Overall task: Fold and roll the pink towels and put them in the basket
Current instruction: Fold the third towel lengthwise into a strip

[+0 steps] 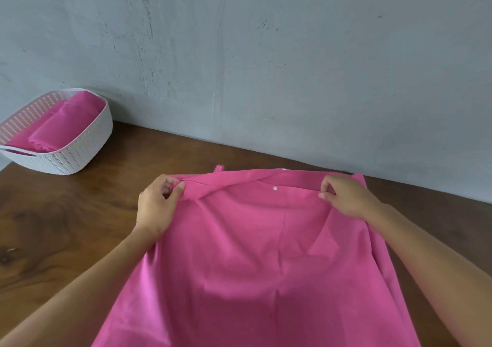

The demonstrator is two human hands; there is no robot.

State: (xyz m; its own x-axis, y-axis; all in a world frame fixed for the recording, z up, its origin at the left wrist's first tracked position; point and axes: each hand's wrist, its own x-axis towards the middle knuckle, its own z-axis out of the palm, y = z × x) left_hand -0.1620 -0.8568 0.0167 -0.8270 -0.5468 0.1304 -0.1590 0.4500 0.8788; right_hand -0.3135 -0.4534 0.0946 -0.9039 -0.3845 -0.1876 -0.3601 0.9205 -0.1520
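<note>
The big pink towel [253, 253] is closest, lying spread out on the brown table [66, 226] and running from 6 o'clock up to 12 o'clock. Its far edge goes sideways, from 9 o'clock to 3 o'clock. Both hands are at that far edge. The left hand [157, 205] pinches the left corner with its fingers [179, 189] curled on the cloth. The right hand [343, 197] pinches the right corner the same way. A thin strip of the edge is turned over between them.

The next fold or roll probably comes toward 6 o'clock, because the gray wall [266, 53] is close behind at 12 o'clock. The white basket [80, 152] sits at 10 o'clock, well apart, with rolled pink towels [53, 130] inside. The left hand is nearer to it. There is bare table at 9 o'clock.
</note>
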